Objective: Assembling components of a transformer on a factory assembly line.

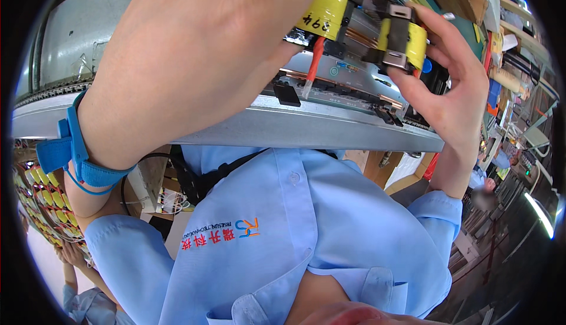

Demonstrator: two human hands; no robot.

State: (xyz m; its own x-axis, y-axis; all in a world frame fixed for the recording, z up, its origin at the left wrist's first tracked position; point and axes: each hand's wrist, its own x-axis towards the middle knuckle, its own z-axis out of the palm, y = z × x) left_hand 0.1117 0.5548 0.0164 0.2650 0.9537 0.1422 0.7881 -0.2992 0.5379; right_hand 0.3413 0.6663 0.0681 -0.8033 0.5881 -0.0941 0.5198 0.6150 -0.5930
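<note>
My right hand (451, 92) pinches a yellow-taped transformer (416, 46) with a dark core and a silver metal clip, its thumb below and fingers above. It is held just over a circuit board (321, 65) carrying small parts and copper strips. My left hand (218, 24) reaches across the upper left, its fingers hidden or cut off by the top edge. Beside it is another yellow-wrapped transformer (328, 12), with hand-marked figures and a red sleeved lead (315, 65) hanging down. Whether the left hand grips that transformer cannot be seen.
A grey metal rail (283, 127) runs along the board's near side. A blue wrist strap (73, 142) with a cord is on my left arm. Lower left, many yellow coils (50, 198) stand near another person's hands (72, 254). Shelves and equipment line the right.
</note>
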